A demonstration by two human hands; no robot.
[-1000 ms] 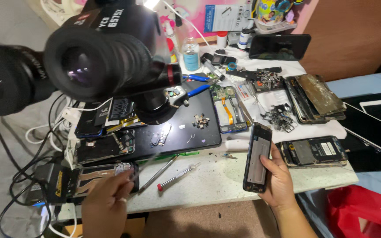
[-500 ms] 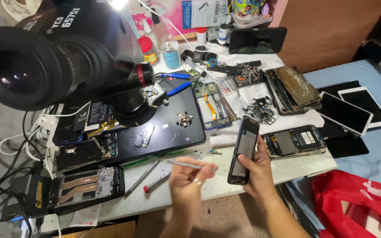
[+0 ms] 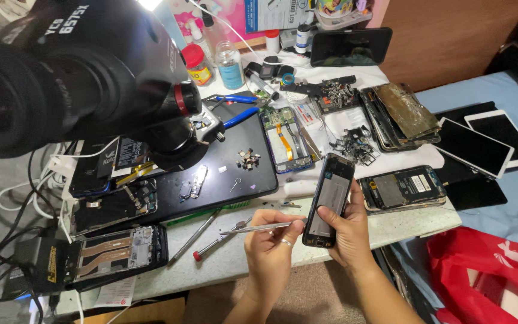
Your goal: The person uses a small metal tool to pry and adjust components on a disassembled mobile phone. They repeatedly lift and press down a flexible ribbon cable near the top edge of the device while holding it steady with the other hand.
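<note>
My right hand (image 3: pixel 348 233) grips a black phone (image 3: pixel 330 198) held upright and tilted, its open back facing me, just off the front edge of the workbench (image 3: pixel 391 223). My left hand (image 3: pixel 271 246) pinches a pair of silver tweezers (image 3: pixel 265 226) that lie almost level, their tips touching the phone's left edge. A ring sits on one finger of the left hand. A big black microscope (image 3: pixel 73 78) fills the upper left and hides part of the black work mat (image 3: pixel 223 174).
Opened phones lie about: one (image 3: pixel 404 189) right of my hands, one (image 3: pixel 286 139) behind, two (image 3: pixel 115 249) at the left. Screwdrivers (image 3: pixel 202 237) rest near the front edge. Tablets (image 3: pixel 473 147) on blue cloth and a red bag (image 3: pixel 487 273) sit at the right; bottles (image 3: pixel 230 65) stand at the back.
My left hand picked the tweezers up off the bench and brought them to the phone. The right hand lifted the phone slightly and the view moved closer.
</note>
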